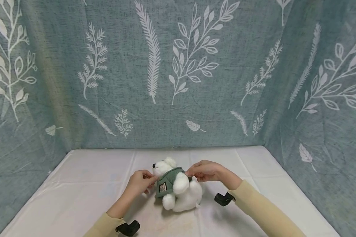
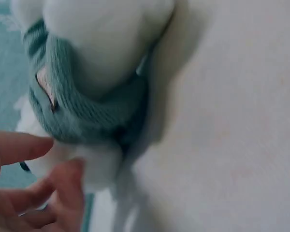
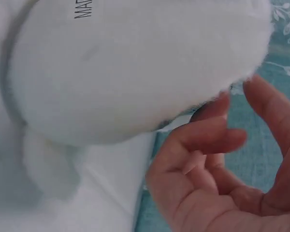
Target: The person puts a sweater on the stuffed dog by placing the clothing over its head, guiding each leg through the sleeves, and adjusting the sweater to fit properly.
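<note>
A white plush toy animal [image 1: 188, 197] with a black nose lies tilted on the table, its head toward the far left. It wears a green knitted garment [image 1: 169, 181] bearing a small patch. At the neck side, my left hand [image 1: 140, 182] touches the garment's edge; in the left wrist view a gap separates forefinger and thumb [image 2: 70, 176]. My right hand [image 1: 206, 170] is at the garment's upper edge. From the right wrist, its thumb tip [image 3: 253, 84] meets the white fur beside the bent forefinger, with a gap between; the forefinger's tip is partly hidden behind the toy.
A white cloth [image 1: 101, 177] covers the table. Blue-green curtains [image 1: 166, 125] with white leaf prints stand along the back and both sides. Each wrist carries a black camera, such as the right camera [image 1: 223, 199]. Lettering shows on a white part of the toy.
</note>
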A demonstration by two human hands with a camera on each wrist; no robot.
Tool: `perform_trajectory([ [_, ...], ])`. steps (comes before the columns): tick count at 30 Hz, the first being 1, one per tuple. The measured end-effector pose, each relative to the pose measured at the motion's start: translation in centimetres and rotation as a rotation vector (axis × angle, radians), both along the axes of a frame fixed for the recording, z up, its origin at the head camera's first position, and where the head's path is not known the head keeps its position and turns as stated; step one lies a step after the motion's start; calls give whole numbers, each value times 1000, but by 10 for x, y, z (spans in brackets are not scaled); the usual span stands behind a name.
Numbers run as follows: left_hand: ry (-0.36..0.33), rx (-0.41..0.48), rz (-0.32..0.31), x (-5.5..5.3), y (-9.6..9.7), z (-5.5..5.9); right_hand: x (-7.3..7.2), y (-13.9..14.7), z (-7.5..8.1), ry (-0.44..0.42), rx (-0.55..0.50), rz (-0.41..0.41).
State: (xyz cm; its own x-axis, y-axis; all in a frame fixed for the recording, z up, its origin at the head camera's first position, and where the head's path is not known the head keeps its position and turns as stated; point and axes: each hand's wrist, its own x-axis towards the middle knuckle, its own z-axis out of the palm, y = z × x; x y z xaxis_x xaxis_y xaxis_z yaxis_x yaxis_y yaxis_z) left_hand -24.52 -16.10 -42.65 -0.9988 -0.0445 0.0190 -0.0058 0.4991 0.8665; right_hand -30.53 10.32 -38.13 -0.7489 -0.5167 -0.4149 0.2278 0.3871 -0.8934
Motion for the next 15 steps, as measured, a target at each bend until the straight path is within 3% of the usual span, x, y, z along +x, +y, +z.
perform_trajectory([
  [4,-99,48,-114,0,-7,-7,0,-1,-3,130,41,-25],
  [8,-141,113,-237,1,-9,-12,1,-6,-3,249,152,-53],
  [12,-205,253,-350,-2,-5,-15,4,-12,3,277,219,-36],
  [15,-267,389,-385,-3,-1,-18,6,-14,10,272,221,-2],
])
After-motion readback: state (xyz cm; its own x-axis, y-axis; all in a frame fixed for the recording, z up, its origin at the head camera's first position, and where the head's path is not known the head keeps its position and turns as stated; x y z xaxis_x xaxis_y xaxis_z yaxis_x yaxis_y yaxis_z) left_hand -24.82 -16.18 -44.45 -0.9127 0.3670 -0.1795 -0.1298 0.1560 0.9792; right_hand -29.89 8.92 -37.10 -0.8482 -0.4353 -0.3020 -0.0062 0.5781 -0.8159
